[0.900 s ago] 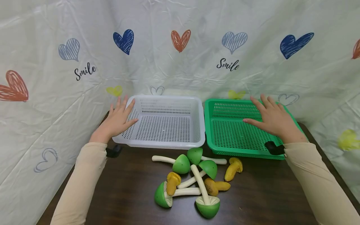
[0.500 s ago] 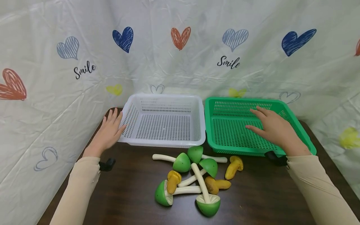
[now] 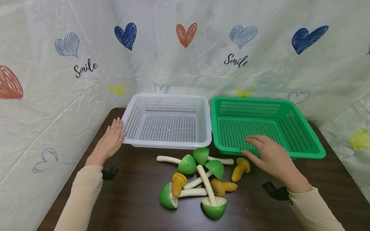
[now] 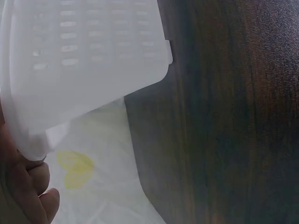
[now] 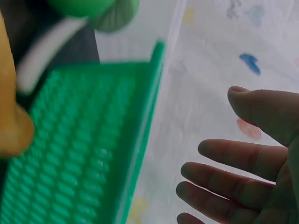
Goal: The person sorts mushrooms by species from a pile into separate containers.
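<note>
My left hand (image 3: 109,141) lies at the left rim of the white basket (image 3: 169,145). In the left wrist view its fingers (image 4: 39,179) are right at the basket's rim corner. My right hand (image 3: 268,155) is over the front edge of the green basket (image 3: 306,136), fingers spread, nothing in it. Just left of it on the table lies a yellow mushroom (image 3: 240,169) with a thick stem. Two more yellow mushrooms, one (image 3: 179,184) on a pale stem and one (image 3: 222,187) farther right, lie among several green-capped mushrooms (image 3: 214,208) with long white stems.
The two baskets stand side by side at the back of the dark wooden table (image 3: 130,192), with nothing inside either. A white cloth (image 3: 162,41) printed with hearts and "Smile" hangs behind and at both sides.
My right hand has come back from over the green basket toward its front edge and the nearby yellow mushroom. My left hand has drawn back from over the white basket to its left rim.
</note>
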Demonstrator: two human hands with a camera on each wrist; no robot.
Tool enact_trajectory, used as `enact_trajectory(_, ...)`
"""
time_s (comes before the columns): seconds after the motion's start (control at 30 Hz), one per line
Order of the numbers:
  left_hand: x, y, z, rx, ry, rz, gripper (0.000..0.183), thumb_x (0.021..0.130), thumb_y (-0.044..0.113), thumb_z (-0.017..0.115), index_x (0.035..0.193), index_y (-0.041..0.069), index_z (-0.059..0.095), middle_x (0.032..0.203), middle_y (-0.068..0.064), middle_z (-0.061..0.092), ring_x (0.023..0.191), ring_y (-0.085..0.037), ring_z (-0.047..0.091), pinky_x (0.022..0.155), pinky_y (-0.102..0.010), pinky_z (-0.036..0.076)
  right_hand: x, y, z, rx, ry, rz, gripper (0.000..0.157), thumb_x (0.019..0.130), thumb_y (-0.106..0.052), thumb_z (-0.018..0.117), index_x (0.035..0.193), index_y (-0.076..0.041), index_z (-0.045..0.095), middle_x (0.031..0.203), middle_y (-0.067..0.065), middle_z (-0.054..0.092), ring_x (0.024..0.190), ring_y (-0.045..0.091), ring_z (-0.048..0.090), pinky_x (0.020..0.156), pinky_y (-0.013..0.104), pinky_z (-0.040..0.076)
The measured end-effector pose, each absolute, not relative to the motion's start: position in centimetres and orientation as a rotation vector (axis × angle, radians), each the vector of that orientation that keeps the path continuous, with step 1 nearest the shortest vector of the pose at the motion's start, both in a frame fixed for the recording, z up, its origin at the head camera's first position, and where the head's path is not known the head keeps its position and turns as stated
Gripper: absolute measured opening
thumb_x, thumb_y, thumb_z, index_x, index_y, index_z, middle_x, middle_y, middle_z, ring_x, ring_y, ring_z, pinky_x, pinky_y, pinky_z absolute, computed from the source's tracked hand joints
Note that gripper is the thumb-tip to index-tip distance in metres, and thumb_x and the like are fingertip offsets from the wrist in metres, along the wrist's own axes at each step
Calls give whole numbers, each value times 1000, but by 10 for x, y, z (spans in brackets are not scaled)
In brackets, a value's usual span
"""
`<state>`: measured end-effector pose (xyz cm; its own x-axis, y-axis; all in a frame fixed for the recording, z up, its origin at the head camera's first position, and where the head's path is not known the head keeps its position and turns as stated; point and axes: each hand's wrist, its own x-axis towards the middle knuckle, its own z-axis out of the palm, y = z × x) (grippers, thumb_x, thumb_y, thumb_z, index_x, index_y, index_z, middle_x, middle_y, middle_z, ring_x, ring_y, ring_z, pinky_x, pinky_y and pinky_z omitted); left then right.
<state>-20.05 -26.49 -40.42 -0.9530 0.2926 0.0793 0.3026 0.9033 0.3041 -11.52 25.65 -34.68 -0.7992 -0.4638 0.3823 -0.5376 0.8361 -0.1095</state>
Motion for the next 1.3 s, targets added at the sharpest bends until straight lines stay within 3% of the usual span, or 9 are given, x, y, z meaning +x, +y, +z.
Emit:
enact_trajectory(0.23, -202, -264, -406, -458, -3036, -468, 60, 103, 24, 32, 145, -12, 10, 153, -27, 5, 141, -39, 1, 112, -54, 7, -87, 242, -368, 836, -2664, 427, 37, 75, -22, 78, 107, -7, 68, 105, 9, 64, 92, 26, 62, 68, 41, 53)
enact_trajectory(0.4, -201, -263, -404, -404, -3065, -447, 61, 103, 27, 32, 146, -11, 10, 153, -27, 5, 142, -38, 0, 112, -54, 5, -69, 237, -382, 883, -2779, 652, 27, 81, -25, 75, 106, -17, 68, 105, -1, 64, 93, 18, 62, 70, 37, 53)
enact_trajectory(0.53, -200, -264, -405, -407, -3079, -426, 62, 103, 29, 30, 146, -10, 8, 154, -26, 5, 142, -37, 0, 112, -53, 5, -61, 238, -395, 971, -2832, 908, 24, 83, -27, 72, 105, -18, 67, 101, -7, 64, 91, 14, 62, 71, 35, 53)
enact_trajectory(0.73, -201, -265, -406, -417, -3067, -415, 62, 103, 29, 30, 146, -10, 8, 154, -26, 6, 142, -37, -1, 112, -53, 5, -51, 236, -413, 1033, -2931, 1216, 24, 85, -28, 70, 102, -11, 69, 97, -5, 67, 88, 7, 61, 68, 30, 53)
enact_trajectory(0.9, -202, -265, -406, -413, -3068, -410, 62, 103, 30, 29, 146, -10, 8, 154, -26, 6, 142, -37, 0, 112, -53, 5, -44, 229, -425, 870, -3058, 1520, 31, 85, -32, 70, 104, -7, 68, 94, -7, 66, 81, 4, 61, 66, 26, 53)
enact_trajectory(1.07, -203, -265, -407, -400, -3085, -416, 63, 103, 30, 29, 147, -9, 8, 154, -25, 5, 142, -36, -1, 112, -53, 4, -39, 220, -433, 677, -3103, 1643, 43, 82, -32, 73, 109, 0, 64, 97, 1, 65, 79, 6, 61, 65, 25, 53)
enact_trajectory(1.3, -203, -266, -410, -403, -3087, -412, 62, 103, 30, 29, 147, -9, 7, 154, -26, 6, 142, -37, -1, 112, -53, 4, -31, 210, -442, 568, -3067, 1637, 44, 78, -35, 76, 107, -5, 63, 105, 7, 63, 83, 8, 63, 69, 26, 54)
